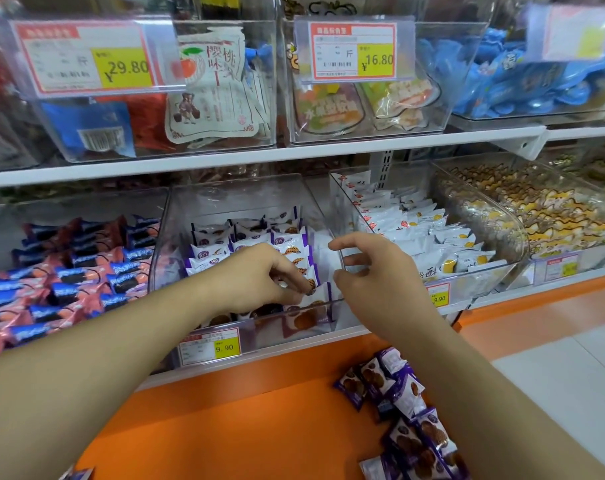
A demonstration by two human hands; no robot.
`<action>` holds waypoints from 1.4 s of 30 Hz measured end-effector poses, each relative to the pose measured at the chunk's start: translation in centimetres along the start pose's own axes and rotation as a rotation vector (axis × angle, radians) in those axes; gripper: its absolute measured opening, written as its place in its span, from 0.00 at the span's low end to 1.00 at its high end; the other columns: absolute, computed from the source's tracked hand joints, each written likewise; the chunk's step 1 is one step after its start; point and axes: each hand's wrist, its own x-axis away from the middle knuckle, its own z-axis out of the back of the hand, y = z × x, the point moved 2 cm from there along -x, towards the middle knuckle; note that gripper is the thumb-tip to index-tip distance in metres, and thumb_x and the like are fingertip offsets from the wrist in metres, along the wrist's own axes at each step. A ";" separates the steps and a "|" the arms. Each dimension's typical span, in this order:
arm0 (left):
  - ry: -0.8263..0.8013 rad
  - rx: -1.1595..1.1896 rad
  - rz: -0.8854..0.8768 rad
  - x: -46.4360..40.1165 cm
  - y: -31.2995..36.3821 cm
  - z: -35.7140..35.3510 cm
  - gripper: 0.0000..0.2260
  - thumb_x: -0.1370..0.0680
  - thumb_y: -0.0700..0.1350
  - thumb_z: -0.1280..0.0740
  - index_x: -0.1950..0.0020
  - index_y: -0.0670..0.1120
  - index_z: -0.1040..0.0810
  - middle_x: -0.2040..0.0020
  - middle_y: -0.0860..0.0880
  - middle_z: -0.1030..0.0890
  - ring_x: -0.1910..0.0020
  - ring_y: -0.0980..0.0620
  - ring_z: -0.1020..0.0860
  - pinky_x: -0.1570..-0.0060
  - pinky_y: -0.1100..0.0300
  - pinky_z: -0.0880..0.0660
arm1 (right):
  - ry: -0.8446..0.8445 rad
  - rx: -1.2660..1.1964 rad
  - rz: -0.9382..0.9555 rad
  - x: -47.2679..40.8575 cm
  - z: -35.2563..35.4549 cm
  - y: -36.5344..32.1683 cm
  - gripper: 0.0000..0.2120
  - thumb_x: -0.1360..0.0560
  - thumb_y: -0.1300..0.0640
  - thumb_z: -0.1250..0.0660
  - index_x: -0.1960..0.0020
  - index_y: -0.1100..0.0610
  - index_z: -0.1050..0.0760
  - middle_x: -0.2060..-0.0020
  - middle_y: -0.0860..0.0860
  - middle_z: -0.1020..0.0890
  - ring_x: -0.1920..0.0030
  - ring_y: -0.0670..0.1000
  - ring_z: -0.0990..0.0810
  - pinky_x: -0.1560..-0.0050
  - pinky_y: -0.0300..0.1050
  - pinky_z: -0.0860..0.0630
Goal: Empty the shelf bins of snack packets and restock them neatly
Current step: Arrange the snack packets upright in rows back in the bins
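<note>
A clear plastic shelf bin in the middle of the lower shelf holds rows of white-and-purple snack packets standing on edge. My left hand reaches into the bin and pinches a packet at the front of the right row. My right hand hovers at the bin's right wall, fingers loosely curled and holding nothing. A loose heap of the same purple packets lies on the orange ledge below, beside my right forearm.
To the left is a bin of blue-and-pink packets, to the right a bin of white-and-yellow packets, then a bin of yellow snacks. Upper shelf bins carry price tags. The orange ledge juts out in front.
</note>
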 end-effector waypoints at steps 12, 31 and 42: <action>-0.141 -0.148 -0.012 -2.3 1.0 -1.3 0.08 0.22 0.51 0.25 0.45 0.63 0.13 0.52 0.62 0.16 0.54 0.61 0.21 0.48 0.60 0.22 | 0.005 -0.014 0.008 -0.1 0.0 0.2 0.17 0.21 0.62 0.30 0.36 0.45 0.21 0.45 0.41 0.25 0.50 0.41 0.24 0.52 0.36 0.25; 0.045 -0.080 -0.045 -0.7 -0.2 -1.2 0.07 0.27 0.52 0.20 0.50 0.60 0.12 0.53 0.58 0.19 0.54 0.62 0.23 0.53 0.62 0.26 | -0.009 -0.045 0.008 -0.1 0.0 0.6 0.17 0.21 0.62 0.29 0.38 0.43 0.20 0.49 0.39 0.24 0.51 0.38 0.23 0.58 0.35 0.26; 0.155 0.451 -0.095 10.1 3.4 -5.6 0.05 0.24 0.51 0.25 0.50 0.56 0.11 0.51 0.59 0.13 0.50 0.57 0.17 0.49 0.58 0.21 | -0.284 -0.089 0.102 2.2 4.4 -0.3 0.12 0.24 0.65 0.26 0.47 0.50 0.14 0.52 0.46 0.13 0.53 0.45 0.15 0.52 0.40 0.19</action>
